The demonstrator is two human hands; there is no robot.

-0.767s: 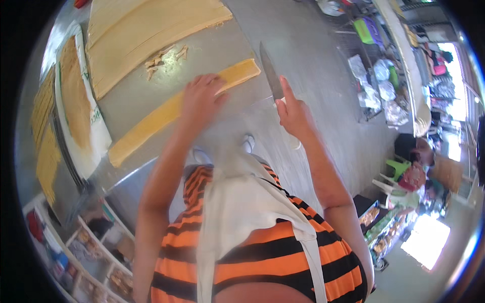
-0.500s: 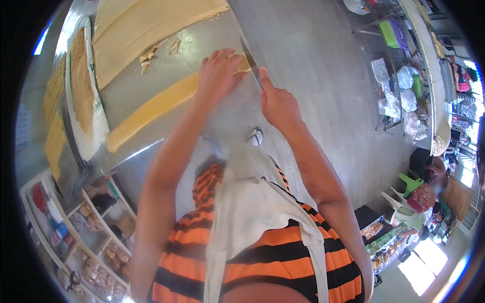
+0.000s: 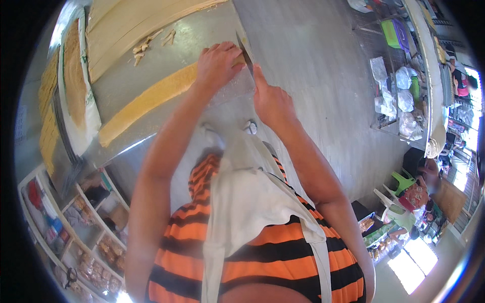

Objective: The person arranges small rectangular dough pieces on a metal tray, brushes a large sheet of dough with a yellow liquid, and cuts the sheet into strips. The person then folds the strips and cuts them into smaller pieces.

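A long flat strip of yellow dough (image 3: 151,99) lies slantwise along the near part of the metal table. My left hand (image 3: 218,64) is closed over its right end, fingers bent, hiding that part. In my right hand (image 3: 274,103) is a knife (image 3: 244,50), index finger stretched along the top of it. The blade points away from me and stands right beside the strip's end, close to my left fingertips. Whether the edge touches the dough, I cannot tell.
A broad dough sheet (image 3: 136,30) covers the far table, with dough scraps (image 3: 144,46) near it. At left lies an open sack of brown crumbs (image 3: 75,76). Shelves with packed goods (image 3: 86,222) stand lower left. A rack with plastic bags (image 3: 404,96) and seated people are at right.
The knife and my right hand have shifted slightly left and away from me. Less dough shows beyond my left fingers. The whole view has moved a little.
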